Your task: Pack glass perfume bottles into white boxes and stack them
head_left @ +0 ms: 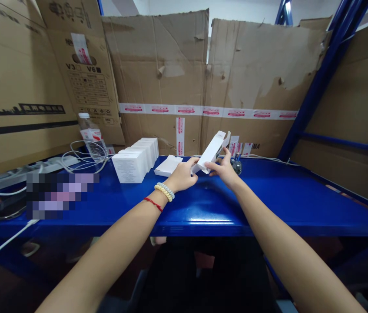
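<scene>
Above the blue tabletop a slim white box is held tilted, its upper end raised and flaps standing out there. My left hand grips its lower end, fingers closed around the edge. On the right side, my right hand holds the same box, thumb in front and fingers behind. A dark patch shows on the box's right face. Just left of it a flat white box lies on the table. A row of white boxes stands further left. Behind my right hand is a small dark glassy object, partly hidden.
A water bottle stands at the back left among looped white cables. A power strip and a phone-like device lie at the left. Cardboard sheets wall the back; a blue metal post rises at the right.
</scene>
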`<state>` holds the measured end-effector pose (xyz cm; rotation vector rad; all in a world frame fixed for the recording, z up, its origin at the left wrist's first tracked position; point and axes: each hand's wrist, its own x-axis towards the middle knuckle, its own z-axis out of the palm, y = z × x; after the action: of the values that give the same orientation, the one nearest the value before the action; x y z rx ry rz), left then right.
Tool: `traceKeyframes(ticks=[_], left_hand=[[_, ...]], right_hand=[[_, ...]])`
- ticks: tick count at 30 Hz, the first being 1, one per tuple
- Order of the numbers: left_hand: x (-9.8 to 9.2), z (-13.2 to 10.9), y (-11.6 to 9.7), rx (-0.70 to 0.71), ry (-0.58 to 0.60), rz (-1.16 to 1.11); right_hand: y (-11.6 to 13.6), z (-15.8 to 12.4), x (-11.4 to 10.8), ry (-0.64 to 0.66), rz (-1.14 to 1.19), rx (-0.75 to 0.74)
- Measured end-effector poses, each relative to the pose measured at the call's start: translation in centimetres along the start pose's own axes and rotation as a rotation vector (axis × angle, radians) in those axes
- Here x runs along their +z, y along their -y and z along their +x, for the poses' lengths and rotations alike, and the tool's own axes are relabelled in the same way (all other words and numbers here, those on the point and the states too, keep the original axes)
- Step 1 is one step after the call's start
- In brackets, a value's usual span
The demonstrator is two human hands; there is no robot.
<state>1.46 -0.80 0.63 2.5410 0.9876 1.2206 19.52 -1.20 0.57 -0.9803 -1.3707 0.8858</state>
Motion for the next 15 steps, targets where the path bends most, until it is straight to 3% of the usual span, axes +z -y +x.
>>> traceKeyframes(ticks=[7,12,15], left_hand=[[0.0,0.1,-0.3,-0.084,-0.005,-0.169],[0.1,-0.3,-1.0,0.006,0.148,-0.189],[-0.4,-0.3,-1.0,0.047,0.177,-0.138]], right_hand=[[-0.5,-0.1,0.3,-0.053,-0.106,-0.265],[0.2,-0.7,0.8,-0.049,-0.267,-0.381],[1.1,-0.9,0.1,-0.140,-0.345,-0.462]])
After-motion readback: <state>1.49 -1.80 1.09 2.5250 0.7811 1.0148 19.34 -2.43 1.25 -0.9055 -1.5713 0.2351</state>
